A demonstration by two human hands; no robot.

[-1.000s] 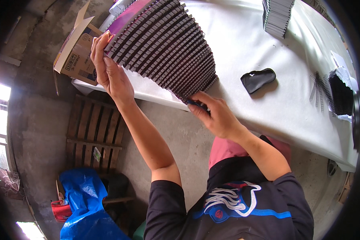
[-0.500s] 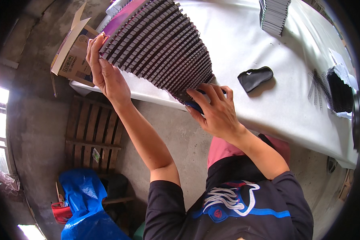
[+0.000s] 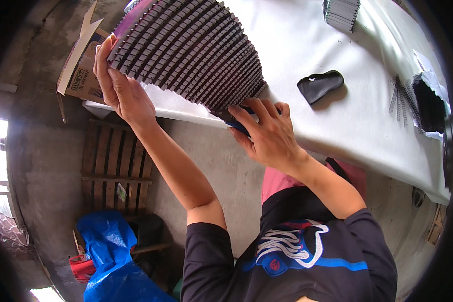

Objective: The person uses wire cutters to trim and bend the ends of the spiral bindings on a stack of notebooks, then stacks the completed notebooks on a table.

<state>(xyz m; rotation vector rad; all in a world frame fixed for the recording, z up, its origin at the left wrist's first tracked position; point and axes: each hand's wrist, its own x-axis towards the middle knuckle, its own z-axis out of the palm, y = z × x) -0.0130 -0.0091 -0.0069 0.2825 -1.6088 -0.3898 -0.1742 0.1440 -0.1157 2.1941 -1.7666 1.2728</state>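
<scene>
A long, fanned stack of notebooks [image 3: 186, 55] with black wire-loop spines stretches between my two hands above the table's near left edge. My left hand [image 3: 123, 93] is closed on its far left end, next to a purple cover, with the fingers behind and the thumb in front. Around the near, narrower end my right hand [image 3: 269, 128] is wrapped. A dark blue edge shows under its fingers, and what lies beneath the palm is hidden. To the right of this hand, a black rounded object [image 3: 320, 86] with a small white mark rests on the white-covered table [image 3: 367, 121].
Another notebook stack [image 3: 341, 14] stands at the far right. Loose dark binding strips [image 3: 401, 100] lie beside a black bundle in torn white wrapping [image 3: 430, 105]. An open cardboard box [image 3: 85, 75] sits left of the table. A wooden slatted pallet [image 3: 117, 166] and blue tarp [image 3: 105, 246] are lower left.
The notebook stack and my left hand sit slightly farther left in the picture. The whole view has shifted a little. Both hands keep their hold on the stack.
</scene>
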